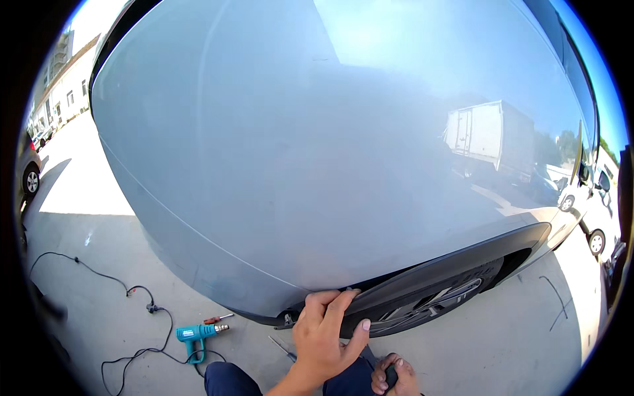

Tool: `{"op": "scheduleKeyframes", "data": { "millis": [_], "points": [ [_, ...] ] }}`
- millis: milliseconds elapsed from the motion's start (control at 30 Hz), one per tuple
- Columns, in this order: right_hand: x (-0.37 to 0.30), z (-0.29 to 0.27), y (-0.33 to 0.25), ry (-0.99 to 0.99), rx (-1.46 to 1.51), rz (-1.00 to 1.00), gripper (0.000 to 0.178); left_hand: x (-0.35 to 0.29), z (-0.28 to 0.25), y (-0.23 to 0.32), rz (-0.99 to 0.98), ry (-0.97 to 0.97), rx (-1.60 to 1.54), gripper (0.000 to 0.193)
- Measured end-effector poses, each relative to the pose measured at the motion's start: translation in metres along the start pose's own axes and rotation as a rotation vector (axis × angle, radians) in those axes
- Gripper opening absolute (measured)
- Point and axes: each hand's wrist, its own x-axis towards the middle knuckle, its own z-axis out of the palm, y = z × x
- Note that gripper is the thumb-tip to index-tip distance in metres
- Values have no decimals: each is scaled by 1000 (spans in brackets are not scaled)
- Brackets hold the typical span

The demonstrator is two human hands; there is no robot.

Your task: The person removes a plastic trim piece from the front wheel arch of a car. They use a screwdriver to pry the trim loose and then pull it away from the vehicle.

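A silver-grey car body panel fills most of the view. Along its lower edge, black wheel arch trim curves over a dark wheel. My left hand grips the near end of this trim, fingertips over its upper edge and thumb lower down on the wheel side. A narrow dark gap shows between trim and panel beside the fingers. Low in the picture, my right hand is closed around a black handle; the rest of that tool cannot be made out.
On the ground to the left lie a teal heat gun, its black cord and a red-handled screwdriver. A thin metal shaft lies near my left wrist. Parked cars stand at the far left and right.
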Motion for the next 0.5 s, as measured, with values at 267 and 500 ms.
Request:
{"op": "scheduleKeyframes", "data": {
  "millis": [267, 500],
  "points": [
    [-62, 80, 32, 288, -146, -69, 37, -6, 0, -38, 74, 51, -257, 40],
    [-60, 277, -104, -280, -602, -1194, 36, 0, -6, -60, 89, -36, -315, 41]
  ]
}}
